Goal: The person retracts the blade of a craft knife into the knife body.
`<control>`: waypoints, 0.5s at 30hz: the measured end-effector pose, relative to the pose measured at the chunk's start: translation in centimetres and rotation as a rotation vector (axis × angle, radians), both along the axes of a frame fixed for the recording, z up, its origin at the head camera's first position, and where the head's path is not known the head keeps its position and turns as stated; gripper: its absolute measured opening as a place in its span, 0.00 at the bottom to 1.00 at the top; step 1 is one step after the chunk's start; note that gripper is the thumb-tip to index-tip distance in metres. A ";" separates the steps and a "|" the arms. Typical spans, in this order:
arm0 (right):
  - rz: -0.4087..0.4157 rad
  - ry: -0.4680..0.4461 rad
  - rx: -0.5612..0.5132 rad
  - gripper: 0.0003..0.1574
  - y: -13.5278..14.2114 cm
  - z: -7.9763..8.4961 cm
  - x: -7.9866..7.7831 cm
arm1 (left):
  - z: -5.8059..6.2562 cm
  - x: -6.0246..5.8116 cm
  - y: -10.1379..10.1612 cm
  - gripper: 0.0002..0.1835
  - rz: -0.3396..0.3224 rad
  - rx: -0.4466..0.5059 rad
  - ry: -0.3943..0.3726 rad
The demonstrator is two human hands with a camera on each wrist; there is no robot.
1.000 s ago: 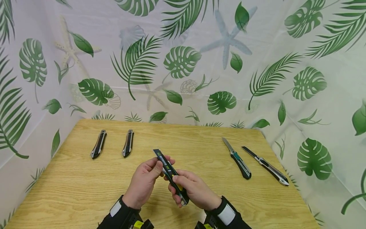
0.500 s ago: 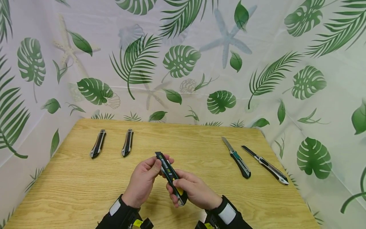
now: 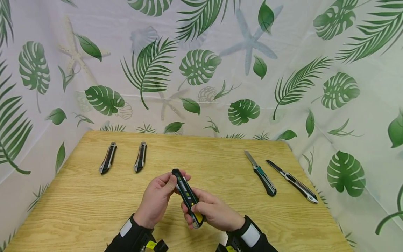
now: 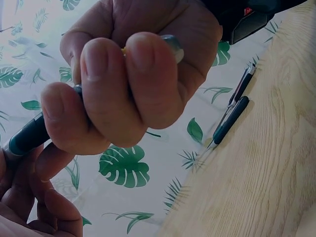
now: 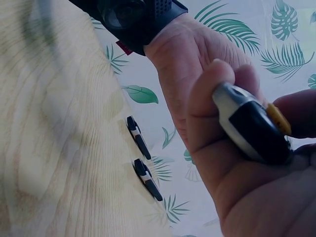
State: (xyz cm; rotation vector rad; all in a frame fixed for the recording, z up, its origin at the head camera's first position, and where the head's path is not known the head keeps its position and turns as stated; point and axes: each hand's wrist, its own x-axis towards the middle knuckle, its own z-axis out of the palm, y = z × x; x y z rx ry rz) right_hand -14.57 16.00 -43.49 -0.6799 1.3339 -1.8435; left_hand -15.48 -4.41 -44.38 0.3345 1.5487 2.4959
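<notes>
In the head view, the left hand (image 3: 155,201) is pinching the front of the utility knife (image 3: 186,190) above the surface (image 3: 94,210), and the right hand (image 3: 217,211) is gripping its rear. In the left wrist view, right-hand fingers (image 4: 103,98) are wrapping it; loosening could be causing a drop. In the right wrist view, the thumb (image 5: 303,112) is touching the yellow slider (image 5: 278,119); a stray push could be sending a blade leftward.

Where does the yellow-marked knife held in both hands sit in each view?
Head: yellow-marked knife below centre, in the left hand and right hand.
Left wrist: yellow-marked knife from near the left edge up into the right hand, mostly hidden.
Right wrist: yellow-marked knife right of centre, one end toward the camera.
Shared landmark: wooden table.
</notes>
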 end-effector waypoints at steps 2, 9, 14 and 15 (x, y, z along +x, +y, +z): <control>0.005 -0.006 0.001 0.36 0.0 0.0 0.1 | 0.0 0.0 0.0 0.22 -0.001 -0.001 0.002; -0.024 -0.008 -0.001 0.32 -0.3 0.0 0.3 | -0.1 0.0 -0.1 0.22 -0.004 -0.013 0.004; -0.103 -0.007 0.016 0.29 -0.8 -0.3 0.7 | -0.3 -0.2 0.1 0.22 0.037 -0.062 -0.014; -0.125 -0.010 0.024 0.30 -0.8 -0.3 0.7 | -0.4 -0.2 0.2 0.22 0.061 -0.095 -0.016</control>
